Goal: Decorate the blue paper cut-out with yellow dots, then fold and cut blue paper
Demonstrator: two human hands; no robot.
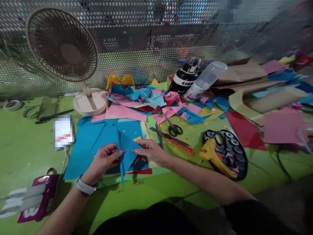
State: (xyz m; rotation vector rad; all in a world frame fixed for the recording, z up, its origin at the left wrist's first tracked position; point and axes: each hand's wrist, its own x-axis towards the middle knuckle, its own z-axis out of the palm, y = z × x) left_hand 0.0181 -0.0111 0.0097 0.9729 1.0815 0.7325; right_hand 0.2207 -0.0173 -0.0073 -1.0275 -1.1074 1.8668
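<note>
A piece of folded blue paper (129,143) is held up between both hands over the green table. My left hand (105,160), with a pale watch band at the wrist, pinches its folded left edge between thumb and fingers. On the opposite side, my right hand (150,151) is closed on the paper's right edge, close to a small yellow patch (137,139). Beneath them lie large blue sheets (83,150) with yellow and red paper edges showing. Just beyond my right hand are an orange utility knife (181,143) and black-handled scissors (175,130).
A fan (90,101) stands at the back left, near a phone (63,132) on a cable. Coloured paper scraps (141,98) are heaped behind the sheets, beside a black bottle (183,80) and a clear bottle (207,80). A yellow glue gun (215,156) rests on a black palette (234,147).
</note>
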